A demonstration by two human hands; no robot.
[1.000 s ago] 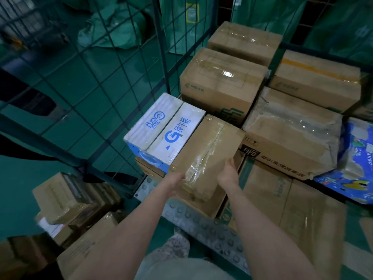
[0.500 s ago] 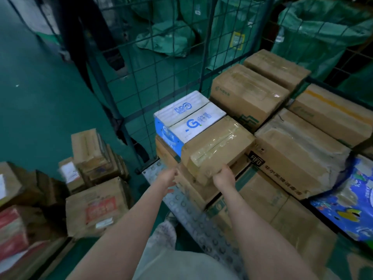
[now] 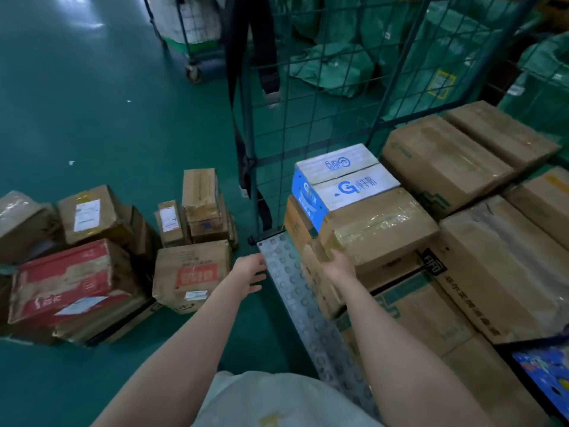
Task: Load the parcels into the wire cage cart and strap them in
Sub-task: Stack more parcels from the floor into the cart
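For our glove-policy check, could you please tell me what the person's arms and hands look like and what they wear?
Both forearms are bare as far as the picture shows, and no sleeves are visible. The left hand and right hand have no gloves on, and no watch or band shows at either wrist. Lower down, a pale, whitish garment has a small yellowish mark.

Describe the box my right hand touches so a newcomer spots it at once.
Look in the wire cage cart, at the near corner by its mesh wall. A blue and white carton sits on top there; the box lies beside it, nearer you. It is plain brown cardboard, glossy with clear tape, your right hand touching it.
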